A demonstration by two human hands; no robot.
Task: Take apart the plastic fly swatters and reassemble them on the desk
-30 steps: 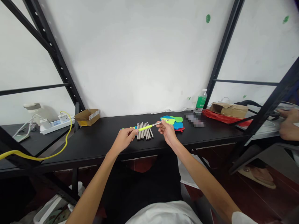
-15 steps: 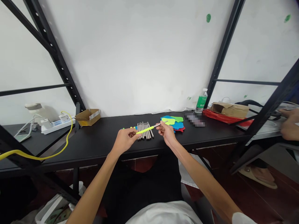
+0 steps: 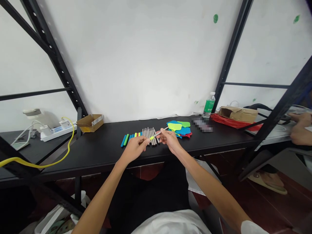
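Note:
Both my hands hold one thin pen with a yellow-green sleeve point(image 3: 152, 137) above the black table point(image 3: 102, 148). My left hand point(image 3: 135, 149) pinches the yellow-green end. My right hand point(image 3: 168, 140) pinches the grey, silver-tipped end. Only a short bit of yellow-green shows between the fingers. Just behind my hands lies a row of several grey pens point(image 3: 149, 133). Left of them lie several loose coloured sleeves point(image 3: 129, 138), blue, green and yellow. A pile of coloured cut-out shapes point(image 3: 180, 128) lies to the right of the pens.
A small cardboard box point(image 3: 90, 122) and a white power strip with a yellow cable point(image 3: 55, 130) stand at the left. A green-labelled bottle point(image 3: 209, 106), a brown bag point(image 3: 238, 114) and red cloth lie at the right. Another person's hands point(image 3: 300, 130) work at the far right edge.
My hands have come closer together and nearer to me, and far less of the yellow-green sleeve shows between them. The loose coloured sleeves left of the pens have come into view.

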